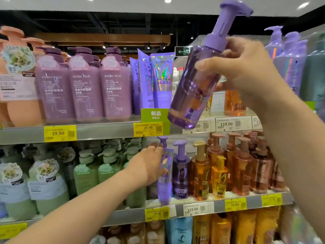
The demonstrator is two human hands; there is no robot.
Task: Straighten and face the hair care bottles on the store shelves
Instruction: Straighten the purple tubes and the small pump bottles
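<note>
My right hand [246, 67] grips a clear purple pump bottle [191, 88] by its upper body and holds it tilted in the air in front of the upper shelf. On the middle shelf, my left hand [149, 164] holds a lilac boxed pump bottle [165, 175], with the fingers reaching behind it near its pump. A dark purple pump bottle [181, 171] stands upright just right of it. Amber and gold oil bottles [219, 173] continue the row to the right.
The upper shelf [105, 131] carries mauve shampoo bottles [84, 85], purple L'Oreal tubes [161, 80] and peach bottles at far left. Pale green bottles [88, 169] fill the middle shelf's left part. Yellow price tags line the shelf edges. More purple bottles stand at upper right.
</note>
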